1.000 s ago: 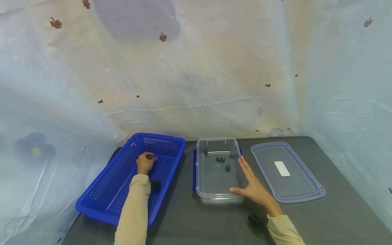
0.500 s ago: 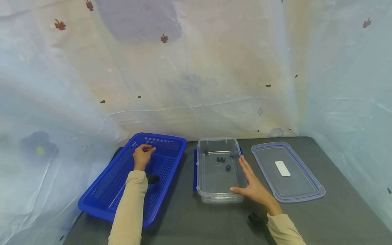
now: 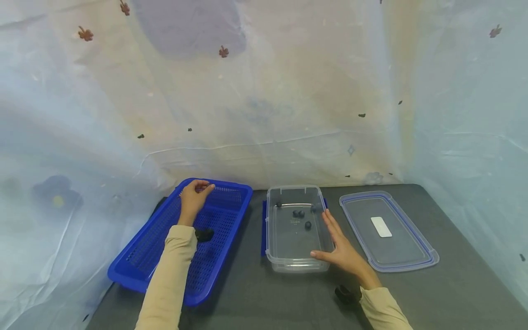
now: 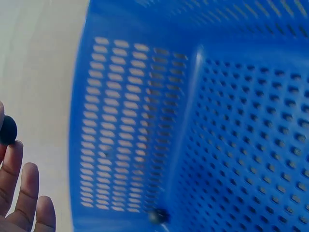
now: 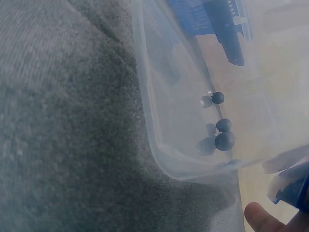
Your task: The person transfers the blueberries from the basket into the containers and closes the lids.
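My left hand [image 3: 193, 199] is raised over the far left end of a blue perforated basket [image 3: 222, 215]. In the left wrist view its thumb and finger pinch a dark round blueberry [image 4: 8, 130], just outside the basket's end wall. Another dark berry [image 4: 158, 215] lies inside the basket by that wall. My right hand [image 3: 345, 257] rests at the right side of a clear plastic box [image 3: 284, 245], fingers straight along its rim and thumb at the near corner. Several blueberries [image 5: 224, 141] lie apart or in pairs on the box floor.
A clear lid [image 3: 396, 250] with a blue seal and white label lies flat right of the box. A blue side latch [image 3: 263, 229] hangs down on the box's left. The dark table [image 3: 297, 302] meets a patterned plastic sheet [image 3: 280, 91] behind.
My left hand has risen from the basket's floor toward its far rim, bringing the pinched blueberry with it. My right hand stays at the box.
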The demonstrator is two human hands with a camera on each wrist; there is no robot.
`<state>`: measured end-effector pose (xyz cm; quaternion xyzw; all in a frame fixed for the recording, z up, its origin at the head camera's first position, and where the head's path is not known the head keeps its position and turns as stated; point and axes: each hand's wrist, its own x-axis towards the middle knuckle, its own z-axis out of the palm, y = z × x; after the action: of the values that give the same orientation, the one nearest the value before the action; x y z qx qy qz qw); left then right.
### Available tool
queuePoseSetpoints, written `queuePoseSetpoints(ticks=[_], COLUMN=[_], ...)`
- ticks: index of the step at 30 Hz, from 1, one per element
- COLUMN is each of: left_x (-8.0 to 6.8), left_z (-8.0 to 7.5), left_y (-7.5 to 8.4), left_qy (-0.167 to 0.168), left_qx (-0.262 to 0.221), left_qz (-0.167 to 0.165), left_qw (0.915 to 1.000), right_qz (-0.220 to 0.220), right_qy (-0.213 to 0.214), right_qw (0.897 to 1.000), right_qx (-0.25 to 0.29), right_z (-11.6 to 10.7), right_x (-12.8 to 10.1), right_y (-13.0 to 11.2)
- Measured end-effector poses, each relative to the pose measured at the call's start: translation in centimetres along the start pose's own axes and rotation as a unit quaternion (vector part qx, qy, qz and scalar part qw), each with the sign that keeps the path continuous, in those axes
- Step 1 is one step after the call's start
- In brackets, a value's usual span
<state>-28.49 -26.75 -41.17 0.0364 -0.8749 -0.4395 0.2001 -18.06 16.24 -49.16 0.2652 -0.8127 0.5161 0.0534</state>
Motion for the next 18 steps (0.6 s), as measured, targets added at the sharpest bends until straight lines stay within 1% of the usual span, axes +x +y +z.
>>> queuePoseSetpoints(ticks=[7,11,14,18], left_x=[-0.4,-0.7,-0.9,-1.3], left_z=[0.3,0.7,1.2,2.1], left_y=[3.0,4.4,5.5,7.0], left_qy=[-0.027,-0.039,-0.05,-0.068], left_qx=[-0.019,-0.025,-0.031,-0.045], left_qz=[0.033,0.068,0.087,0.092], left_qw=[0.9989,0.9966,0.9945,0.9924], right_qz=[0.004,0.004,0.003,0.005], right_qy=[0.001,-0.001,0.0,0.001], right_qw=[1.0,1.0,1.0,1.0], right_qx=[-0.005,-0.004,-0.005,-0.008], right_z=[-0.1,-0.1,-0.1,-0.1], right_x=[0.0,0.0,0.0,0.0], right_y=[-0.1,-0.1,-0.1,0.0])
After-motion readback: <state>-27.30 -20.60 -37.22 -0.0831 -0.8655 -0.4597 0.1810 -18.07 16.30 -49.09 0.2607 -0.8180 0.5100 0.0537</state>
